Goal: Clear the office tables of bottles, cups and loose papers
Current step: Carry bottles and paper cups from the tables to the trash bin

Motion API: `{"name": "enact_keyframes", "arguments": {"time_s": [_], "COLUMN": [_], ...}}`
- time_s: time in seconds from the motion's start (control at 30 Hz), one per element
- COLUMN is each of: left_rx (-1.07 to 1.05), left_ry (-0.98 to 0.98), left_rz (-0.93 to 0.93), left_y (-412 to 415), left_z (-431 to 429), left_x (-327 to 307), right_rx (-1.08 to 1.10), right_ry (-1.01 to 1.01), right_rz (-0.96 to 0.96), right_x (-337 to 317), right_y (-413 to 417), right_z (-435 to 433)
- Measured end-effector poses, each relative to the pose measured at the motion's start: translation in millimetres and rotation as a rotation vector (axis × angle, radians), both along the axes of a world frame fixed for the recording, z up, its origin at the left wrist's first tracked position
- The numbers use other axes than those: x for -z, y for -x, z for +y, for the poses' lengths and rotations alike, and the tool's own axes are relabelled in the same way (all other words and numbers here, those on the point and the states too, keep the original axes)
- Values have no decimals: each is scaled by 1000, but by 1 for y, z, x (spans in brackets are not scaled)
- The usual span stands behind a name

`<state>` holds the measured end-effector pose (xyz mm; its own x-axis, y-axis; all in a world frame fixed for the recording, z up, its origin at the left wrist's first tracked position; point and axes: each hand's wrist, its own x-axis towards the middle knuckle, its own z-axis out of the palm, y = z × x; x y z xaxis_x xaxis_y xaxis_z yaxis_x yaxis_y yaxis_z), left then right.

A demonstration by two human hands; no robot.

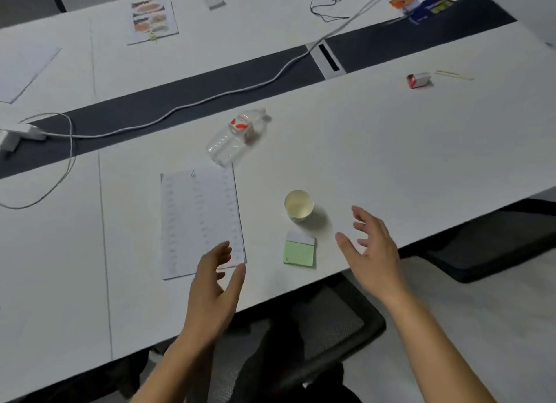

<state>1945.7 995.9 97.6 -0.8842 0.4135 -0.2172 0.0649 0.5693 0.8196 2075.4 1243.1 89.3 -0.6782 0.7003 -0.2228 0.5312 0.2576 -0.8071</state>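
Note:
A clear plastic bottle point(237, 138) with a red and white label lies on its side on the white table point(391, 138). Below it lies a clipped printed sheet point(200, 219). A paper cup point(298, 206) stands upright to the right of the sheet, with a green sticky-note pad point(299, 252) just in front of it. My left hand point(215, 282) hovers with spread fingers over the sheet's lower right corner, holding nothing. My right hand point(371, 252) is spread and empty, right of the cup and apart from it.
A white cable point(210, 97) and a power adapter point(18, 135) run along the dark centre strip. On the far table lie a coloured printout point(152, 19) and a blank sheet point(24, 71). A small red-and-white box point(418, 80) sits far right. Black chairs point(316, 336) stand under the near edge.

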Motion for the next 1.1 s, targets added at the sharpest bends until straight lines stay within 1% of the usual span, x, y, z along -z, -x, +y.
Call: {"name": "enact_keyframes", "arguments": {"time_s": [0.1,0.2,0.3,0.4,0.47,0.53,0.57,0.67,0.83,0.9,1.0,1.1], "left_rx": [47,126,183,169,160,144,131,81,-42,-113,-194,-302], "left_ry": [86,225,309,389,498,604,623,562,353,204,-38,-196], "left_rz": [56,174,296,404,455,444,439,429,185,128,51,-15], "left_y": [83,168,243,296,320,337,344,349,314,280,203,113], "left_z": [35,76,120,155,172,183,186,190,178,168,141,100], "left_x": [37,80,114,138,150,158,161,158,128,101,55,13], "right_rx": [-87,-132,-123,-89,-58,-39,-35,-30,-31,-31,-50,-79], "right_ry": [27,15,3,11,20,5,-7,-11,-14,-19,-32,-42], "right_rz": [-87,-173,-184,-163,-162,-181,-193,-220,-205,-179,-133,-77], "right_x": [31,60,85,101,108,112,112,109,79,60,30,3], "right_y": [55,98,123,135,138,139,139,137,128,121,104,75], "right_z": [4,7,5,3,3,3,4,8,17,19,16,7]}}
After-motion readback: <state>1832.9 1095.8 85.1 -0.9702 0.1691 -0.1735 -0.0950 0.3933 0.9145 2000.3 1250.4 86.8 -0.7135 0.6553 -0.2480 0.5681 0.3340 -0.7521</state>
